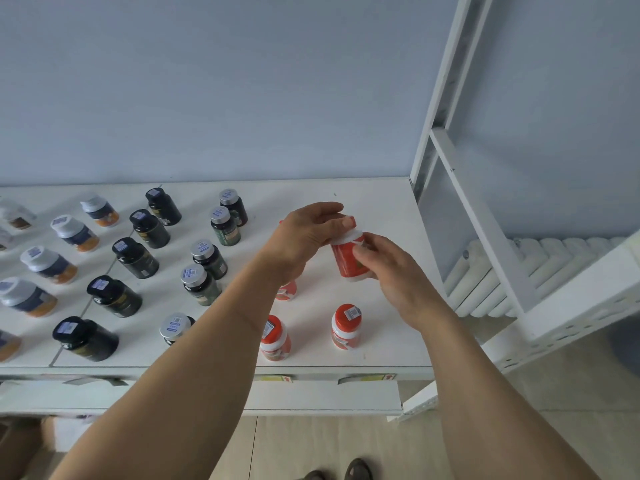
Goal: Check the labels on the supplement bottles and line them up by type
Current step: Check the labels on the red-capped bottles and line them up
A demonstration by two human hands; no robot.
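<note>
Both hands are holding one red bottle [348, 261] above the right part of the white table [381, 209], tilted with its red cap toward the far edge. The left hand [304, 233] is closing its fingers [329, 207] around the cap end; the right hand [391, 265] is gripping the body, its fingers [363, 249] pressing on the label near the white collar.

Standing upright on the table nearer the person are three more red-capped bottles: one [346, 327] just below the held bottle, one [275, 337] beside the left forearm, and one [286, 291] partly hidden behind the left wrist.

To the left, bottles are standing in columns: silver-capped dark green ones [204, 258], black ones [135, 258], and white-capped blue-and-orange ones [48, 265]. Label text is too small to read.

A white metal frame [485, 209] is standing against the table's right end.
</note>
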